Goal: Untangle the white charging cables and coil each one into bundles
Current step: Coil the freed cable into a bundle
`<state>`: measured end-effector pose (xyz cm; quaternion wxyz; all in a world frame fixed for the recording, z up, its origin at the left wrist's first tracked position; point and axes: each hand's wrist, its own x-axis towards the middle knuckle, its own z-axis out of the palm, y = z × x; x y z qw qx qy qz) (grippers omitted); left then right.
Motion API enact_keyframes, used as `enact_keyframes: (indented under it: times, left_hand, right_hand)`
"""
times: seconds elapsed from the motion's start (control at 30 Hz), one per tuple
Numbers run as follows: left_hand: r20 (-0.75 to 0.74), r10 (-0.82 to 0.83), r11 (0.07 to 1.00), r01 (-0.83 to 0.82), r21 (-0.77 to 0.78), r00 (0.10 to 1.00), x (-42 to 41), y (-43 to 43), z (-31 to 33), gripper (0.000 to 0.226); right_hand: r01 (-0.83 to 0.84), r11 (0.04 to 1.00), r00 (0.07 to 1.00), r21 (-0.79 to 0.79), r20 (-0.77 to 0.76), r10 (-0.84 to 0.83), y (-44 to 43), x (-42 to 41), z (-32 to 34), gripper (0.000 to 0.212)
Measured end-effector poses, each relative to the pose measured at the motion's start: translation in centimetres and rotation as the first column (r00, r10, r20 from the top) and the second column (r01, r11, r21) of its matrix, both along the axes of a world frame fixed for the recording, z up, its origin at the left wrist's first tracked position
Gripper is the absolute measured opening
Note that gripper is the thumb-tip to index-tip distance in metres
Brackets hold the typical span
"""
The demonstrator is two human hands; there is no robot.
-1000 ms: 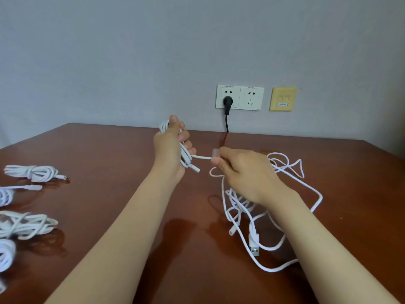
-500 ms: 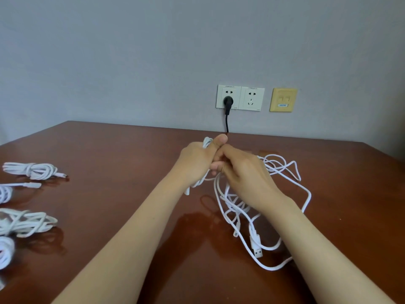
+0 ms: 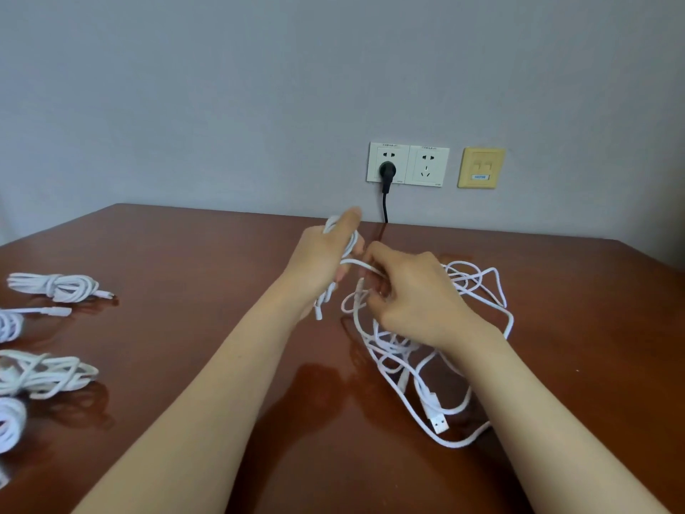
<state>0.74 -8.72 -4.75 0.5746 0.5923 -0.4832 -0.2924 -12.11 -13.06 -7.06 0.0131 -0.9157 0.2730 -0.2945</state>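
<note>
Left hand (image 3: 320, 259) rose; right hand (image 3: 411, 291) pinches cable (image 3: 355, 261).

brown table (image 3: 166, 272) | coiled bundles (image 3: 55, 287) left | tangled cables (image 3: 439, 424) right (loose heap)

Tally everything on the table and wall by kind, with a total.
Coiled white cable bundles lying at the table's left: 4
Part-wound white cable bundle in the left hand: 1
Loose tangle of white cables by the right hand: 1
White wall sockets: 2
Yellow wall plate: 1
Black plug: 1
Total: 10
White sliver at lower-left edge uncounted.
</note>
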Motion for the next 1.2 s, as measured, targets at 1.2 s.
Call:
enact_keyframes:
  times: [1.2]
  left_hand:
    - [0.068, -0.311, 0.935, 0.293, 0.202, 0.948, -0.8, -0.4, -2.0, 0.073]
  right_hand:
    - [-0.002, 0.993, 0.928, 0.118, 0.371, -0.042, -0.9, -0.5, -0.5, 0.018]
